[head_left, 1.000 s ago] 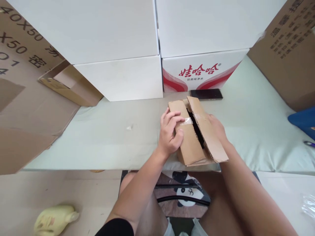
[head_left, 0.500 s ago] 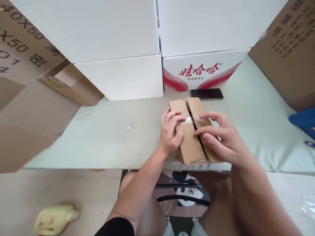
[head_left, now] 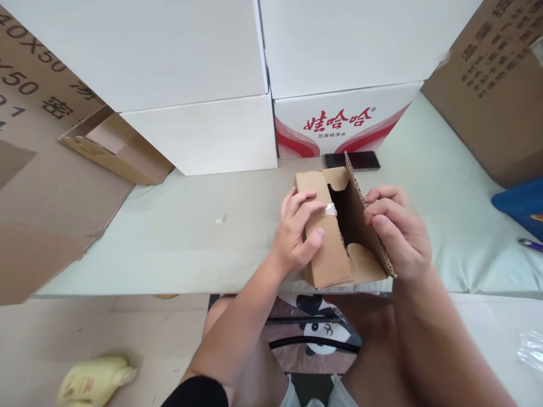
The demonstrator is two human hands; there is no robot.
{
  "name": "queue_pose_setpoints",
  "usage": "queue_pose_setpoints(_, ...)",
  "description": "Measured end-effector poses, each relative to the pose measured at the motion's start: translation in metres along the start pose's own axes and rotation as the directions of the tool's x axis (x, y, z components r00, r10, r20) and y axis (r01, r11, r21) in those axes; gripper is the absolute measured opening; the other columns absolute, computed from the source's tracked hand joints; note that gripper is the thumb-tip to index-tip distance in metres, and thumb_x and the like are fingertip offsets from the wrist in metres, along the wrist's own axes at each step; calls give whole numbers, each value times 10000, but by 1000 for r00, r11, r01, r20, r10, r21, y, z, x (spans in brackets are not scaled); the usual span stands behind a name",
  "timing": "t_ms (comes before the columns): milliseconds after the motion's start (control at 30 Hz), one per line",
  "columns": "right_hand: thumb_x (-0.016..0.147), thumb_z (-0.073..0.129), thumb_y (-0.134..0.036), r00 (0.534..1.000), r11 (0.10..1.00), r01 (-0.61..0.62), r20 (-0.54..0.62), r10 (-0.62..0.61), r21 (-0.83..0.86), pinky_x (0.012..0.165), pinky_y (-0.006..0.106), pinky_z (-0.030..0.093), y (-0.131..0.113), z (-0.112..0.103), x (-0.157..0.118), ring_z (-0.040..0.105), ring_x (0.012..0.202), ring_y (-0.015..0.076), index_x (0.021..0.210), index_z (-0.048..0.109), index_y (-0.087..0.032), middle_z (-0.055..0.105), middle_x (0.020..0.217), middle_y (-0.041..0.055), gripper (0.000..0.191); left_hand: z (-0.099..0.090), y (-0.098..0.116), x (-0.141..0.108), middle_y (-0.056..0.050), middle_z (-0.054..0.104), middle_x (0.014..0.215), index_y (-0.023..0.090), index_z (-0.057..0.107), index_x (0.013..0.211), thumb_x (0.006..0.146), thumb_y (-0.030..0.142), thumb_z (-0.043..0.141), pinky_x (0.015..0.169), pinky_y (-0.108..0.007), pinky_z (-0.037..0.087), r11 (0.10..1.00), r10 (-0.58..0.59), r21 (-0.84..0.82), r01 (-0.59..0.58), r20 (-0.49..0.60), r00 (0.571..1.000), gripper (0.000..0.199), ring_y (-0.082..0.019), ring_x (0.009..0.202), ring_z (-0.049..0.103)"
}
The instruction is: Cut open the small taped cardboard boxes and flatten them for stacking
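- The small cardboard box [head_left: 328, 249] sits on the cloth-covered bench [head_left: 190, 237], at its near edge, right of the middle, its long side running away from the person.
- Its left flap lies down, with clear tape [head_left: 331, 210] at the edge; its right flap [head_left: 368, 217] stands up, and the gap between them shows a dark inside. Curved end flaps show at the far and near ends.
- The left hand [head_left: 299, 232] is spread wide over the left flap, fingers and thumb apart, touching the cardboard.
- The right hand [head_left: 396, 229] is narrow, fingers curled, tips at the upper edge of the right flap; whether they pinch it, I cannot tell.
- A black phone [head_left: 365, 160] lies just beyond the box, partly hidden by the right flap.
- Behind it stands a white carton with red print [head_left: 343, 118], in a stack with plain white cartons [head_left: 199, 138] above and to its left.
- Large brown cartons stand at the left [head_left: 46, 198] and far right [head_left: 487, 130] of the bench.
- Near the right-hand side are a blue object [head_left: 520, 206] and a pen [head_left: 530, 244].
- A yellow jug [head_left: 93, 381] lies on the floor, beyond the near edge.
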State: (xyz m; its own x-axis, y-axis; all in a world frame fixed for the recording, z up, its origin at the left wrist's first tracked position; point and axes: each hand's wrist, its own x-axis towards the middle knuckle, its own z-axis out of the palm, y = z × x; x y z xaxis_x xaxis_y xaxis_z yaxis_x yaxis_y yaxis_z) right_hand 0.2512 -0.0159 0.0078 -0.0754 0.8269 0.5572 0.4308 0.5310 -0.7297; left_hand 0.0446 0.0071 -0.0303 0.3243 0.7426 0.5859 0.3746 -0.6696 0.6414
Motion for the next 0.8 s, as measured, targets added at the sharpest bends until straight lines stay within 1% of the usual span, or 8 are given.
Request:
queue_pose_setpoints(100, 977, 508, -303, 1000, 1000, -17, -14, 17, -5, 843, 408, 479, 1, -2, 0, 595, 965, 238, 746, 607, -237, 596, 944, 74, 260, -2, 5, -1, -134, 571, 1379, 235, 620, 1310, 961, 487, 415, 1320, -609, 166, 1000, 24, 7, -25, 112, 993, 477, -314, 1396, 501)
queue_pose_setpoints(167, 978, 506, -314, 999, 999, -34, -36, 33, -6, 847, 410, 479, 1, -4, -1, 596, 972, 243, 741, 604, -235, 599, 940, 76, 269, -3, 6, -2, -140, 537, 1400, 236, 655, 1314, 957, 493, 441, 1323, -631, 119, 999, 30, 5, -31, 151, 988, 489, -332, 1427, 464)
queue_pose_setpoints(300, 982, 500, -350, 997, 998, -59, -54, 58, -12, 850, 422, 485, 1, -5, -2, 593, 990, 259, 741, 610, -234, 606, 940, 86, 289, -5, 6, -2, -153, 448, 1433, 223, 689, 1326, 966, 489, 448, 1316, -646, 103, 1000, 4, 12, -6, 185, 983, 508, -346, 1464, 401)
queue_pose_setpoints(400, 988, 515, -323, 999, 999, -32, -40, 32, 3, 843, 406, 479, 2, -4, -2, 590, 966, 238, 763, 625, -235, 606, 987, 81, 266, -9, 8, -1, -149, 374, 1459, 245, 682, 1365, 955, 534, 465, 1312, -648, 67, 999, 7, 39, -17, 266, 964, 546, -361, 1496, 340)
queue_pose_setpoints(500, 990, 522, -306, 1000, 1000, -14, -25, 15, 10, 849, 402, 474, 2, -4, -1, 590, 956, 230, 763, 620, -238, 598, 976, 70, 256, -12, 12, 1, -139, 353, 1467, 270, 700, 1343, 924, 587, 517, 1310, -654, 56, 997, 13, 67, -38, 330, 944, 557, -381, 1514, 290)
queue_pose_setpoints(567, 989, 516, -321, 999, 1000, -24, -23, 24, 5, 846, 412, 480, 2, -4, -1, 593, 953, 238, 756, 613, -238, 597, 974, 74, 265, -13, 13, 1, -140, 364, 1465, 264, 713, 1318, 919, 581, 524, 1308, -658, 74, 997, 1, 72, -27, 335, 942, 543, -386, 1514, 281)
queue_pose_setpoints(667, 983, 512, -343, 999, 999, -43, -23, 42, -8, 838, 425, 489, 1, -3, -1, 599, 955, 250, 751, 610, -238, 601, 975, 81, 273, -12, 15, 0, -151, 376, 1460, 245, 717, 1292, 917, 555, 513, 1301, -674, 93, 998, -20, 64, -1, 315, 949, 527, -388, 1503, 296)
queue_pose_setpoints(800, 991, 506, -311, 999, 999, -38, -34, 39, 8, 857, 415, 476, 1, -3, -2, 595, 990, 249, 758, 612, -237, 599, 967, 74, 266, -11, 14, -1, -161, 431, 1408, 218, 724, 1243, 909, 519, 511, 1299, -684, 84, 999, -4, 37, -6, 278, 961, 498, -387, 1474, 337)
